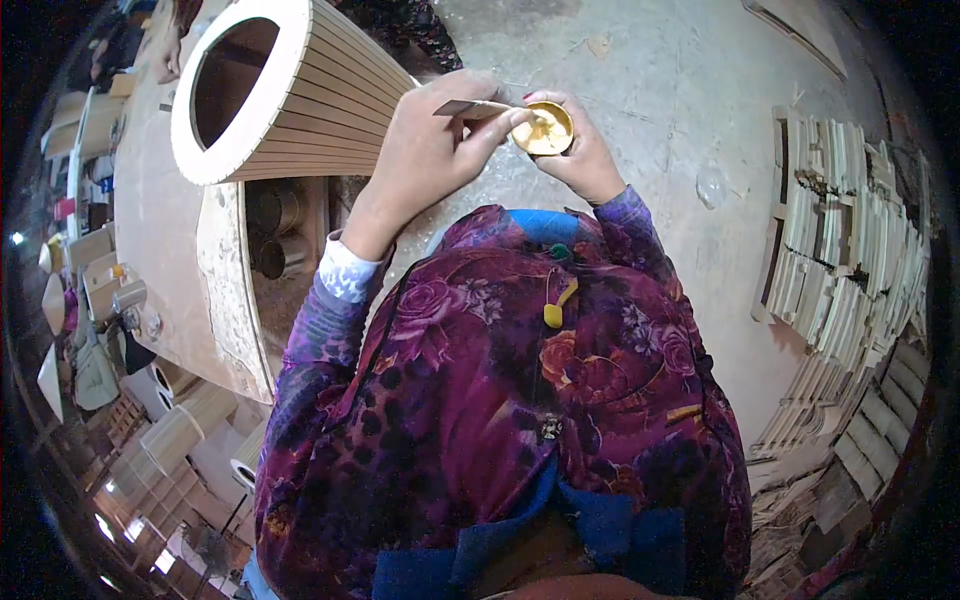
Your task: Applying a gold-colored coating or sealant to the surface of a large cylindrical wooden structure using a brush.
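My left hand [425, 150] is closed on a thin flat wooden strip [472, 108], one end of which sticks out past the thumb. Its fingertips reach to the rim of a small round golden cup [543, 129]. That cup is gripped from the side by my right hand [588, 160], the fingers curled round it. Inside the cup lies some pale yellowish stuff; what it is I cannot tell. Close beyond my left hand stands a tapered drum shell of wooden slats [330, 100], its wide end ringed in white.
The shell rests on a pale worktable [160, 270] at the left. Below its edge, cylinders [270, 230] sit in a dark recess. Stacks of pale wooden slats [840, 230] line the right side. A clear plastic piece [711, 187] lies on the grey floor [660, 90]. Another person's hand [170, 55] shows at upper left.
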Demonstrator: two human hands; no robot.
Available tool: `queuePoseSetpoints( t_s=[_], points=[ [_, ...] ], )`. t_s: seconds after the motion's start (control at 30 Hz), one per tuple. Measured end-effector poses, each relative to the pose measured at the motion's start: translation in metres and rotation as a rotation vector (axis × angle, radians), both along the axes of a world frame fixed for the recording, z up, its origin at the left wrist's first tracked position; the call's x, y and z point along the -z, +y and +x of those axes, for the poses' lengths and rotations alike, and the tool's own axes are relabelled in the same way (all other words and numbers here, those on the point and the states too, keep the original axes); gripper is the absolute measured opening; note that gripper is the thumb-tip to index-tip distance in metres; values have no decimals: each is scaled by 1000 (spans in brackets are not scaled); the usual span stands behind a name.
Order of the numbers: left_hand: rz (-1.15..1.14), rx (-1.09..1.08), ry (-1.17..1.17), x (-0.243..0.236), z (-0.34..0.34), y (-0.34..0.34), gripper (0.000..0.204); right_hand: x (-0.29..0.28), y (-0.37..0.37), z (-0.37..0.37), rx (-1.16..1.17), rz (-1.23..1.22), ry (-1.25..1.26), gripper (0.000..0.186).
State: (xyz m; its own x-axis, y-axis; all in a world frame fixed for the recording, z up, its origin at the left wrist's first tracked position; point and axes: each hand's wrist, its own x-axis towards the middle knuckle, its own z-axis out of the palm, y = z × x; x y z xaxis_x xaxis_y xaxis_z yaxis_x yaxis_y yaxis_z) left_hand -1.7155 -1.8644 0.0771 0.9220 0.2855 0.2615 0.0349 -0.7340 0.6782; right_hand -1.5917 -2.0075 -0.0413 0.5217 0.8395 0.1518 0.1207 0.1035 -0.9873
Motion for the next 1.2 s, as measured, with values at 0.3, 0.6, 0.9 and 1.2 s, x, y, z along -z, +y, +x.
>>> queuePoseSetpoints(
  t_s=[0.3, 0.6, 0.9, 1.2],
  points=[
    [30, 2, -88, 11, 2, -11, 14, 5, -3, 4, -34, 87, 51, 60],
    [56, -9, -137, 10, 6, -20, 18, -3, -4, 1, -22, 82, 153, 59],
    [120, -34, -115, 15, 11, -16, 17, -2, -6, 0, 3, 59, 167, 56],
    [-53, -44, -125, 15, 8, -19, 13, 3, -5, 3, 41, 24, 145, 58]
  ],
)
